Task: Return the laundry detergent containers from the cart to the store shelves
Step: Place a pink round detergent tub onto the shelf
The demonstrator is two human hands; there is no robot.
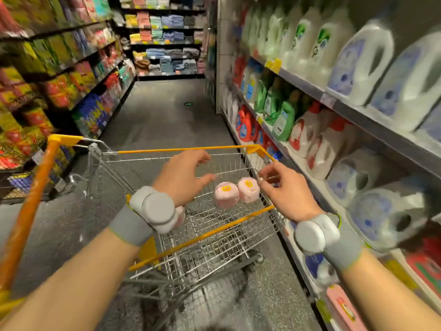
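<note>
progress: two pink containers left in cart, touching, none in hand | left hand empty, fingers loosely spread, at their 9 o'clock | right hand pinches cart rim | shelves at 3 o'clock
</note>
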